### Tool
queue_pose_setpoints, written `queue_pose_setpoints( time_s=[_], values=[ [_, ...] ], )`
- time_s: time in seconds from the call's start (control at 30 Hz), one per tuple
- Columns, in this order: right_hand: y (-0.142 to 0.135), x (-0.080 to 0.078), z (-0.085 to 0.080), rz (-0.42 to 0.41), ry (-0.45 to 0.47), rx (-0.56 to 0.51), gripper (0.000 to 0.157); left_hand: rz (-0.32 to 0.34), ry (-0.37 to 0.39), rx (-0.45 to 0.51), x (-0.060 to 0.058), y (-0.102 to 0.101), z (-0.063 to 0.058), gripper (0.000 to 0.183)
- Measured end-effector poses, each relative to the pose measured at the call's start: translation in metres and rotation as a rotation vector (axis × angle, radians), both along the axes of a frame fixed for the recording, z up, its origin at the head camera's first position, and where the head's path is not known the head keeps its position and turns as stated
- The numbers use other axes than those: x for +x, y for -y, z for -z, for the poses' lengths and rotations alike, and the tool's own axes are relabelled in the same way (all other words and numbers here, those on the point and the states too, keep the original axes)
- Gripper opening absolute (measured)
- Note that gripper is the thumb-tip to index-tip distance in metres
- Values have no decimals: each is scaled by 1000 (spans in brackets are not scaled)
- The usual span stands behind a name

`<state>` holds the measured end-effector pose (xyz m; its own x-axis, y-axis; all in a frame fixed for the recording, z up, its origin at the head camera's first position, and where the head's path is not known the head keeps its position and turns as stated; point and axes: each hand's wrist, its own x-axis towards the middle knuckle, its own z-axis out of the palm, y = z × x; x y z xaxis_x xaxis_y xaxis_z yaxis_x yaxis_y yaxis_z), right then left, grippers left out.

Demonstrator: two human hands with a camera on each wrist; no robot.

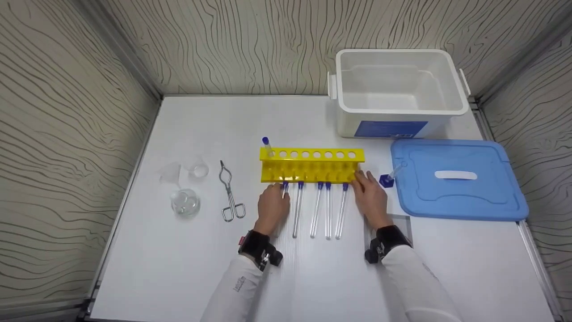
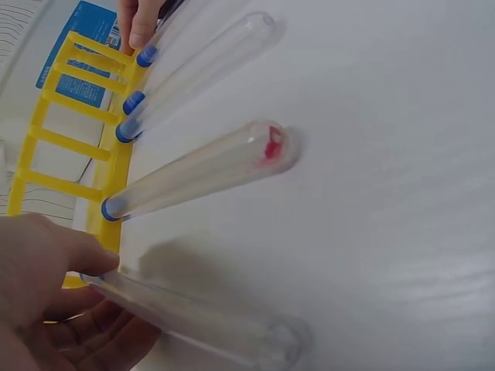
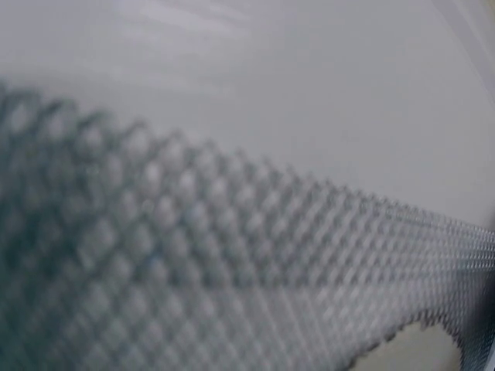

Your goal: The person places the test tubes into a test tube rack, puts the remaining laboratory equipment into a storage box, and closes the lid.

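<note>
A yellow test tube rack (image 1: 313, 154) stands mid-table, with one blue-capped tube (image 1: 267, 144) leaning in its left end hole. My left hand (image 1: 273, 206) is at the rack's left front corner, gripping a clear test tube (image 2: 186, 313) near its capped end, thumb on top and fingers beneath. Several more blue-capped test tubes (image 1: 298, 210) lie in a row, caps toward the rack. One tube (image 2: 209, 170) has a red mark at its rounded end. My right hand (image 1: 372, 197) grips the rack's right end; it is out of the right wrist view.
Wire gauze (image 3: 255, 239) lies beneath my right wrist. A graduated cylinder with a blue base (image 1: 387, 180) rests against the blue lid (image 1: 464, 197). A white bin (image 1: 402, 112) stands behind. Crucible tongs (image 1: 230, 197), a funnel (image 1: 170, 173), a small beaker (image 1: 198, 170) and a round glass vessel (image 1: 185, 202) sit left.
</note>
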<state>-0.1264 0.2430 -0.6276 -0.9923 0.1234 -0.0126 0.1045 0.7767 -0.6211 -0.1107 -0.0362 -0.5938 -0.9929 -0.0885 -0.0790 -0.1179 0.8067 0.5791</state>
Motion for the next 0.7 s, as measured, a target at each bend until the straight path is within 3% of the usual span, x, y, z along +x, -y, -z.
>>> queue_pose_setpoints(
  time_s=[0.13,0.7],
  values=[
    [0,0,-1,0,16,0,47,-13,12,37,-1,0,-7,30],
    [1,1,-1,3,41,-13,48,-8,-62,20,-5,4,-35,29]
  ],
)
